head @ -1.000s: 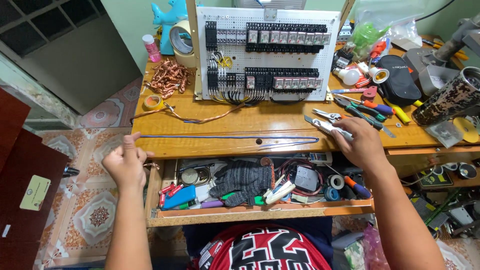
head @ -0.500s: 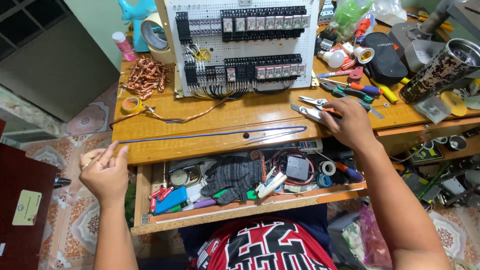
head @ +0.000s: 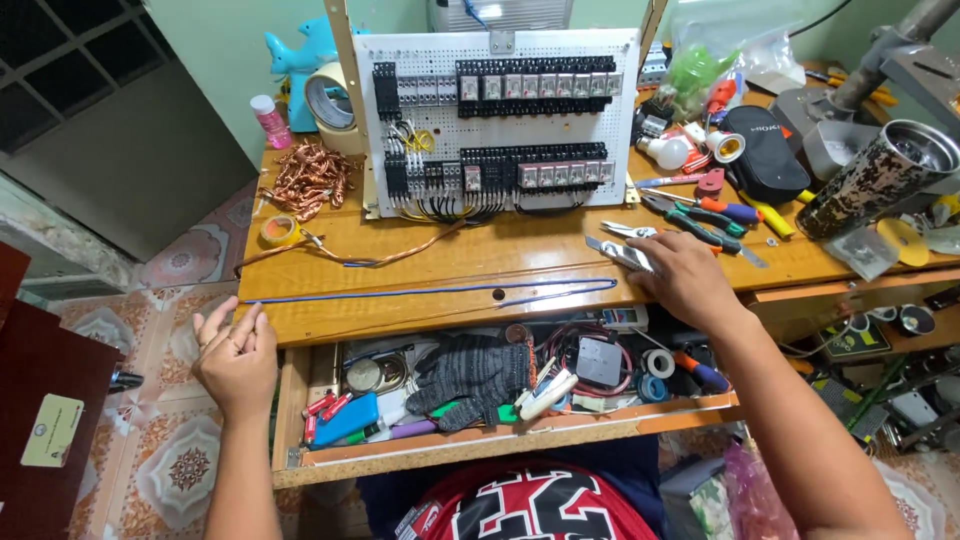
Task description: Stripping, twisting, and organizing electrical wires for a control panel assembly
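Presently my left hand sits off the left edge of the wooden worktop, pinching the end of the long thin blue wire, which it appears to pull straight along the front edge so the length lies flat. Behind the wire, the white perforated panel of black relays leans upright, facing me. Below, the open drawer keeps a grey knitted glove and small parts within reach. My right hand presses down beside the wire's far end, its grip closed over silver wire strippers.
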